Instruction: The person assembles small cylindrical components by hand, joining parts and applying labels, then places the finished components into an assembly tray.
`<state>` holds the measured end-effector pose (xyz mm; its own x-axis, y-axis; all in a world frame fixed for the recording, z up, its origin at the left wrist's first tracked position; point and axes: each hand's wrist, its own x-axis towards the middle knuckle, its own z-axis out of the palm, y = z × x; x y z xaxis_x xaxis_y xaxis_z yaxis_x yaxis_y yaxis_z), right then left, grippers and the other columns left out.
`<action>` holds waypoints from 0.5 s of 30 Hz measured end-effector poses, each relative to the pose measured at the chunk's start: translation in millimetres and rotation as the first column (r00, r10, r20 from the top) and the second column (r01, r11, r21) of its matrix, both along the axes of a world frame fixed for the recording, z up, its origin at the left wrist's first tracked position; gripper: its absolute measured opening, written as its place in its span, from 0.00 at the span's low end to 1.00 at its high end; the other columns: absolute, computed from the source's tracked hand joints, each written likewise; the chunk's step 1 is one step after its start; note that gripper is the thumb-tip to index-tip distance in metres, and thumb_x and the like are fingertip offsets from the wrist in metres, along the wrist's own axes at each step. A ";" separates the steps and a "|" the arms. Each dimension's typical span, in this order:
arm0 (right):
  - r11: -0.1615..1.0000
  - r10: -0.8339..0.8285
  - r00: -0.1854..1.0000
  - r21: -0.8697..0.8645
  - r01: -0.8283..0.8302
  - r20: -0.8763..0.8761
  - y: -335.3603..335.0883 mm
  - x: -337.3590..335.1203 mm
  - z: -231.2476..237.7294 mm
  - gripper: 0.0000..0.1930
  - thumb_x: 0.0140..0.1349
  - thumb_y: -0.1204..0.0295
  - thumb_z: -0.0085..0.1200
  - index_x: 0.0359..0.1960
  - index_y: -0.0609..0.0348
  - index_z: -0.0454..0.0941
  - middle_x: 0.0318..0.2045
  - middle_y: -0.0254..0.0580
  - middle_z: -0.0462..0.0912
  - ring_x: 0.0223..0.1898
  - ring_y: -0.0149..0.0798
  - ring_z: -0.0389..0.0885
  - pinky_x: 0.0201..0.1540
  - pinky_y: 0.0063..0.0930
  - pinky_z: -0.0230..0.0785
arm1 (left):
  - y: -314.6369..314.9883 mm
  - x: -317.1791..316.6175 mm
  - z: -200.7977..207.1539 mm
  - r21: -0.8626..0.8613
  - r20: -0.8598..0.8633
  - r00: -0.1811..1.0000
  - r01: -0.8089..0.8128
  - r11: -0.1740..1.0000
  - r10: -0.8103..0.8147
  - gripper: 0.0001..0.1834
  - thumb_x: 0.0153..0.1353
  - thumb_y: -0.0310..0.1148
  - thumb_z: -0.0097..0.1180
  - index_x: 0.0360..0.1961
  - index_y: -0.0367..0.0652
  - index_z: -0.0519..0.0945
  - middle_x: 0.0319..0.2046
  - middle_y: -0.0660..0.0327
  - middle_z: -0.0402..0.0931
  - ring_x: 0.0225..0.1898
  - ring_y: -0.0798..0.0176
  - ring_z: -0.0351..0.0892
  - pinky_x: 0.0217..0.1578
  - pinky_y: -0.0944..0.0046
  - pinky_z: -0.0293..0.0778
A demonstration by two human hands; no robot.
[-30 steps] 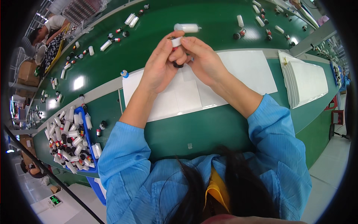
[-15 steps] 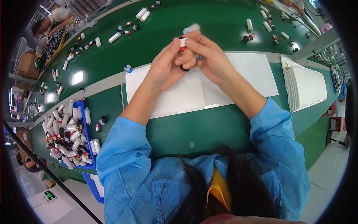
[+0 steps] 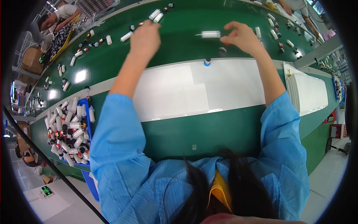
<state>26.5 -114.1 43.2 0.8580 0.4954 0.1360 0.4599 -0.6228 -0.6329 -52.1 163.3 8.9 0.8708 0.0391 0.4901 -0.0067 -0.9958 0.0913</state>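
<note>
White tube point(image 3: 209, 34), blurred, lies on the green conveyor belt point(image 3: 179, 41) just off the fingertips of our right hand point(image 3: 241, 37), whose fingers are loosely spread and hold nothing. Our left hand point(image 3: 146, 39) is curled over the belt; we cannot tell whether it holds anything. White sheets point(image 3: 194, 91) cover the counter point(image 3: 209, 130). A blue bin point(image 3: 71, 130) of tubes sits at left.

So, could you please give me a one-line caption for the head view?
Left hand and right hand reach over the green belt; a white tube lies by the right hand.
</note>
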 end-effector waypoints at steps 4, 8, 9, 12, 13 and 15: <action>0.935 -0.110 0.929 -0.281 0.218 0.353 -12.7 21.1 -20.1 0.23 0.43 0.65 0.61 0.43 0.60 0.73 0.36 0.47 0.78 0.38 0.44 0.77 0.41 0.33 0.69 | 56.0 35.5 -19.8 0.226 -0.180 0.933 -0.269 0.936 0.311 0.07 0.53 0.28 0.46 0.28 0.40 0.77 0.34 0.52 0.76 0.36 0.51 0.78 0.32 0.56 0.75; 0.999 0.047 0.918 -0.010 -0.047 0.394 2.5 -21.0 -25.7 0.16 0.46 0.69 0.58 0.38 0.58 0.75 0.30 0.41 0.77 0.32 0.41 0.76 0.36 0.31 0.69 | 51.9 48.9 -24.2 0.365 -0.251 0.911 -0.225 0.903 0.328 0.08 0.54 0.29 0.45 0.31 0.41 0.77 0.32 0.55 0.77 0.36 0.54 0.78 0.34 0.56 0.75; 0.995 0.103 0.980 -0.019 -0.101 0.171 12.2 -38.8 -20.6 0.13 0.47 0.69 0.57 0.35 0.58 0.76 0.25 0.40 0.77 0.28 0.40 0.76 0.33 0.29 0.69 | 50.0 48.7 -20.9 0.312 -0.250 0.913 -0.241 0.919 0.324 0.09 0.55 0.29 0.45 0.33 0.42 0.78 0.32 0.55 0.78 0.37 0.55 0.78 0.35 0.57 0.75; 0.905 0.418 0.877 -0.021 -0.425 0.239 26.6 -86.7 -40.3 0.06 0.47 0.73 0.54 0.28 0.61 0.77 0.27 0.43 0.75 0.32 0.42 0.74 0.33 0.30 0.68 | 45.7 40.1 -16.6 -0.130 -0.204 0.960 -0.223 0.966 0.195 0.10 0.52 0.35 0.53 0.35 0.45 0.78 0.29 0.57 0.78 0.35 0.56 0.78 0.36 0.59 0.73; 0.904 0.420 0.876 -0.019 -0.428 0.237 29.9 -105.9 -47.7 0.06 0.47 0.73 0.54 0.28 0.61 0.77 0.27 0.43 0.75 0.32 0.42 0.74 0.33 0.30 0.68 | 43.0 31.7 -14.0 -0.422 -0.172 0.980 -0.164 0.891 0.099 0.12 0.50 0.37 0.56 0.36 0.47 0.78 0.28 0.57 0.77 0.34 0.56 0.78 0.36 0.60 0.72; 0.916 0.401 0.823 -0.168 -0.364 0.403 33.8 -131.8 -57.2 0.04 0.46 0.75 0.53 0.24 0.64 0.75 0.29 0.48 0.72 0.33 0.44 0.72 0.36 0.32 0.69 | 46.0 24.0 -32.5 -0.494 -0.116 0.992 -0.108 0.863 0.058 0.14 0.48 0.36 0.58 0.39 0.47 0.77 0.26 0.59 0.76 0.30 0.60 0.76 0.35 0.63 0.72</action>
<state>-105.3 -80.3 -14.1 0.4662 0.7968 0.3845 0.8814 -0.3807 -0.2797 -28.1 209.2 -23.6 0.8943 0.3302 0.3019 0.1078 -0.8139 0.5709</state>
